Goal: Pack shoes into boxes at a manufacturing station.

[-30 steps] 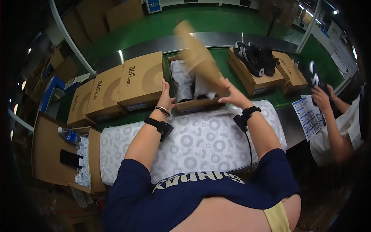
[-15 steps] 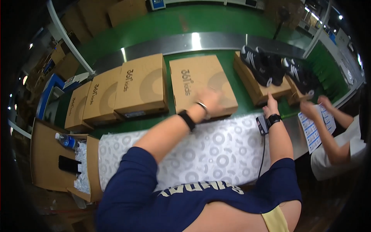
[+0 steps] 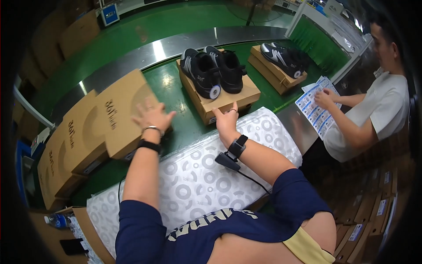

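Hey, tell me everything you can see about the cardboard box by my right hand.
The brown box looks like cardboard, low and rectangular. It appears closed and lies flat on the green surface, turned at an angle in the view. Two black shoes stand side by side on top, hiding much of it. Your right hand is at its near side, fingertips apparently touching. The contents can't be seen.

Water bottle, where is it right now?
In the head view, the bottle lies at lower left, just above the black phone and left of the patterned white bundle.
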`<state>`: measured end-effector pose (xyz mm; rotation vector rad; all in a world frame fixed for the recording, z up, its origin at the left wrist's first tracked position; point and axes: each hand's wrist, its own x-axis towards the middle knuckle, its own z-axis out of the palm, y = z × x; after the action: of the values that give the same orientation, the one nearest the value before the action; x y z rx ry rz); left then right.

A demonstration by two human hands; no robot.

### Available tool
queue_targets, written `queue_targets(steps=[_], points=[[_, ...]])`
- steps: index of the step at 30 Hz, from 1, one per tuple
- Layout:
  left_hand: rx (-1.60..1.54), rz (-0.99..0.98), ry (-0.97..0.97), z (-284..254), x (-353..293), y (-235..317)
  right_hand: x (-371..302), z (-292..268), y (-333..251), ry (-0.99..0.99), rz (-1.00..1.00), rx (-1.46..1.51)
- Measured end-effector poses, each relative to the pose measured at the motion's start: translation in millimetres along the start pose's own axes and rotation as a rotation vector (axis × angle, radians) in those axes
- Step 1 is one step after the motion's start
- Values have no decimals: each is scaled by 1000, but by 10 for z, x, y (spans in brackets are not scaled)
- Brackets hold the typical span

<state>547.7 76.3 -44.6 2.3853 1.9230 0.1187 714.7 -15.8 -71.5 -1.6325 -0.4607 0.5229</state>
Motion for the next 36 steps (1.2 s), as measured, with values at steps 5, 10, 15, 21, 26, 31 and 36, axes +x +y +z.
queue_targets(steps=[5,10,15,21,26,31,36], points=[[-131,-139,146,448,220,-1710,480,-195,-63,-45,-675,-113],[229,-539,-110,-90,-533,-2784,589,-665,-503,-262,-650,-346],[179,-789,-13,-460,-820,-2629,734,-330,-823,-313,-833,-479],[-81,-129,192,-406,-1178,-1554,803,206,-669,-576,-845,-660],[-242,227,205,-328,-1553,-953,22,-76,-1204,-805,-1057,-659],[-392,535,581,-327,-1768,-502,-849,-791,-1719,-1242,-690,-94],[-2131,6,-463,16,-1902,-599,-1053,-952,-1562,-1374,-495,314]])
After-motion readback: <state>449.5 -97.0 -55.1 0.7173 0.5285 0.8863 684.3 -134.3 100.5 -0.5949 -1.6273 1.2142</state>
